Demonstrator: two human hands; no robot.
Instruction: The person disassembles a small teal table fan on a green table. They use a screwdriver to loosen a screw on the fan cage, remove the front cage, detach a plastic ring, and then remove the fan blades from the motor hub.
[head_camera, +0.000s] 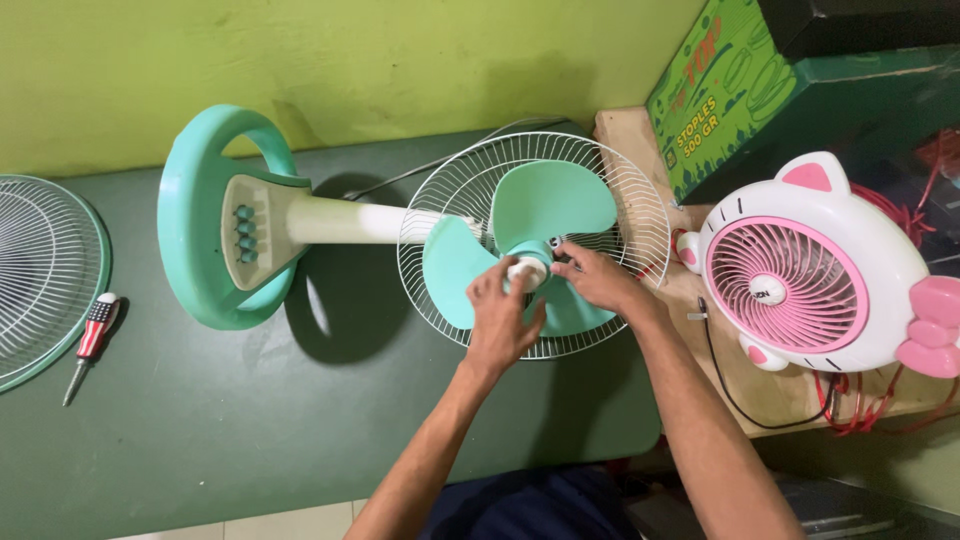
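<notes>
At the centre of the frame a teal desk fan (300, 225) lies on its back on the green table (200, 430); the left hand (500, 320) pinches the white hub cap (527, 272) at the middle of the teal blades (550, 205); the right hand (597, 278) grips the blade hub beside it, inside the white rear grille (640, 200); a loose front grille (40, 270) and a screwdriver (92, 335) lie at far left; a pink cat-shaped fan (810, 280) sits at right.

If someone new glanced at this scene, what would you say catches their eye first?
Mid-table, both hands, left hand and right hand, meet at the white hub cap of a mint-green fan lying on its wire guard. At the right sits a pink-and-white cat-shaped fan; at far left, a striped-handled screwdriver.
</notes>
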